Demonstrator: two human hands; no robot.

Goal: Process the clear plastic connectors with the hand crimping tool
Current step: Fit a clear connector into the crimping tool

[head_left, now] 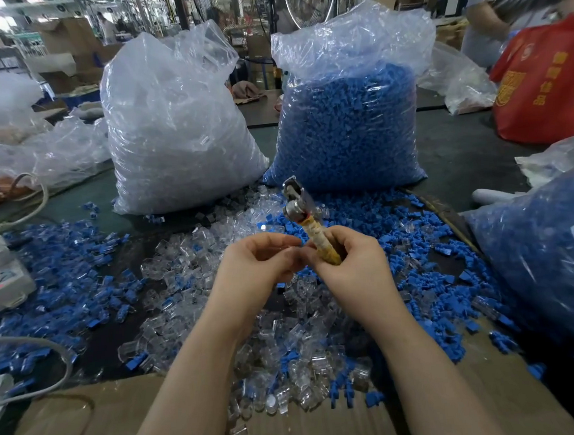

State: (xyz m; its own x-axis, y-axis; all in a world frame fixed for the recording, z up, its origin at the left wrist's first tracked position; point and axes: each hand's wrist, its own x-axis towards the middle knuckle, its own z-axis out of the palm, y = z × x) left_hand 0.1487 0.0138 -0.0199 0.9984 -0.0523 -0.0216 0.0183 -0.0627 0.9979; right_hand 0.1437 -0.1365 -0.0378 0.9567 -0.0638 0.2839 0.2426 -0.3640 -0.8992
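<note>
- Right hand (347, 264) has its grip curled round the yellowed handle of the metal-headed hand crimping tool (304, 216), head pointing up.
- Left hand (258, 264) has fingertips pinched together beside the handle; contents unclear.
- Clear plastic connectors (290, 364) lie heaped on the dark tabletop (462, 155) below.

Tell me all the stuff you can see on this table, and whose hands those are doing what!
Bag of clear connectors: one, see-through, back left of middle.
Bag of blue pieces: one, blue inside, back right of middle.
Second blue bag: one, right edge.
Loose clear connectors: too many to count, middle of table.
Loose blue pieces: too many to count, spread left and right.
Red bag: one, far right.
Cardboard: brown, near edge.
Crimping tool: one, metal head, yellowish handle, head pointing up.
Left hand: fingers curled, pinching something too small to tell.
Right hand: grips the tool handle.
</note>
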